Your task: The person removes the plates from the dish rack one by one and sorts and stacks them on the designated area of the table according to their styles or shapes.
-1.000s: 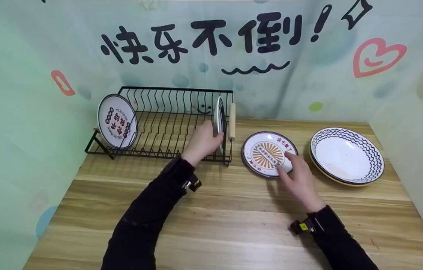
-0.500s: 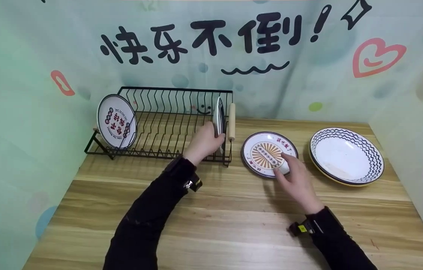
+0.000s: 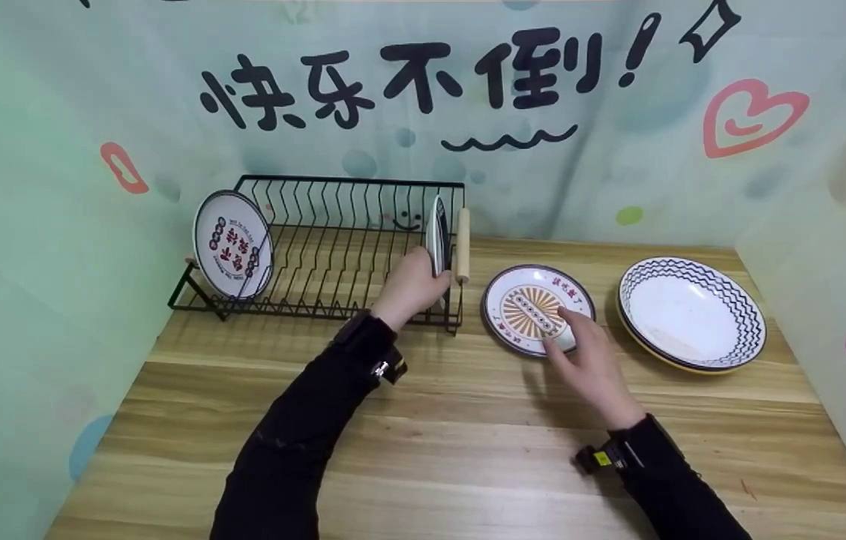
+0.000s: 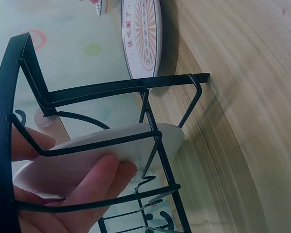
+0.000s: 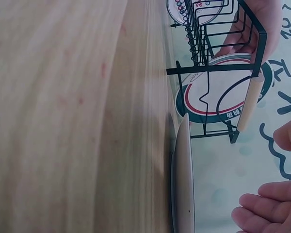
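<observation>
Evidently, in the head view, a white plate (image 3: 435, 234) is pinched by the left hand (image 3: 409, 285) at the right end of the black wire dish rack (image 3: 352, 180), beside the wooden handle (image 3: 463, 246), probably so that it is steadied between the wires. It is stood on edge, seen almost edge-on, its narrow outline running up the view. Over the sunburst-patterned saucer (image 3: 532, 309), the right hand (image 3: 592, 365) is held with thumb and fingers apart, nothing gripped. In the left wrist view, both sides of the plate are met by digits, its plain side turned toward the rack's middle. In the right wrist view, a teal-banded side is turned toward the right hand; being round, no true long axis is offered, and its disc is set crosswise to the rack's length.
</observation>
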`<state>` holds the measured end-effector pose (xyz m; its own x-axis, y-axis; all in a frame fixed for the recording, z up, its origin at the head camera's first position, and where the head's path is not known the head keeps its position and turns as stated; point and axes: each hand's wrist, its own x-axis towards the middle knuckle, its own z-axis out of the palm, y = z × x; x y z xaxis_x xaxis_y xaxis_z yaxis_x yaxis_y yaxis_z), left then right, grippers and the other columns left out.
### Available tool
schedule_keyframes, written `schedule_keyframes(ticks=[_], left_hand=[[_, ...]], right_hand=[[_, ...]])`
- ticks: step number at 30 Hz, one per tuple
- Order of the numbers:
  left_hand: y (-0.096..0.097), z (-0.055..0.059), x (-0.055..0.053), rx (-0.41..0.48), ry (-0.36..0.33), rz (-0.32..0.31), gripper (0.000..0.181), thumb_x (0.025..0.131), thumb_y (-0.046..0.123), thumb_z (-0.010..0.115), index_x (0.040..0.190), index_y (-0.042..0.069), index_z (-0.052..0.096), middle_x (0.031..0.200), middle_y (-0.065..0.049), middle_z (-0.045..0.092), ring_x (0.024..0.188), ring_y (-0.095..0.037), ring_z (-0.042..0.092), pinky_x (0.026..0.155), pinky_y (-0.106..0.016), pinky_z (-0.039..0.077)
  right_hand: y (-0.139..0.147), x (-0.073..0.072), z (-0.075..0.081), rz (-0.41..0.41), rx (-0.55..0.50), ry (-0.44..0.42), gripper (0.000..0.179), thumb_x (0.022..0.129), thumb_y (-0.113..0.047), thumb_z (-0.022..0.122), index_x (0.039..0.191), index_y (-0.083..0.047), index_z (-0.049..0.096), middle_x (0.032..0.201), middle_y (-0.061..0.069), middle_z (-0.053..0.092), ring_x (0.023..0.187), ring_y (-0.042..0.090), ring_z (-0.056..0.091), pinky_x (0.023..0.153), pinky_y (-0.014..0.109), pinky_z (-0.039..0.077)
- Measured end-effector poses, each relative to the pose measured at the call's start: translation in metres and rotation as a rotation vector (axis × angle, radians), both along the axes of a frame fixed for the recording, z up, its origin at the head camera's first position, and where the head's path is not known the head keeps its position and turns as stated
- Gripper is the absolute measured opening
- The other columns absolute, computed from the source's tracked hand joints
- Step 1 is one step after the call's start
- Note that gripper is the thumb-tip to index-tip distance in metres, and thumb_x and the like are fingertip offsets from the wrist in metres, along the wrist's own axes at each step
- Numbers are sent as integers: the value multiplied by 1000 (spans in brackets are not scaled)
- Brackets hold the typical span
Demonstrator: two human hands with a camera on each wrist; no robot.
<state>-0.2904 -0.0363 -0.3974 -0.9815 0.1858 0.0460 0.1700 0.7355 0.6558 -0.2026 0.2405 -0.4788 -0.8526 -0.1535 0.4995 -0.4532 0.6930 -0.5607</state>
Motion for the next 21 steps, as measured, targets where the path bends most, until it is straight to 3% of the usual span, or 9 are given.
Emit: schedule_keyframes(ticks=[13,21], left_hand=[[1,1,1,8,-36,10,29,92,12,61,114,-5,52,93,-10,59,73,-22,59,60,-31,53],[2,1,2,24,-38,35,27,91,13,62,110,-3,52,94,-10,58,74,-22,60,62,-31,53]], right_hand=[[-4,-1,3,10,-5,-26,54,89,-10,69,134,13,49,129,33,53,123,47,47,109,56,33],[-8,-3,2,28,-11,19,53,88,-9,70,131,14,50,126,34,55,120,47,49,107,56,35]])
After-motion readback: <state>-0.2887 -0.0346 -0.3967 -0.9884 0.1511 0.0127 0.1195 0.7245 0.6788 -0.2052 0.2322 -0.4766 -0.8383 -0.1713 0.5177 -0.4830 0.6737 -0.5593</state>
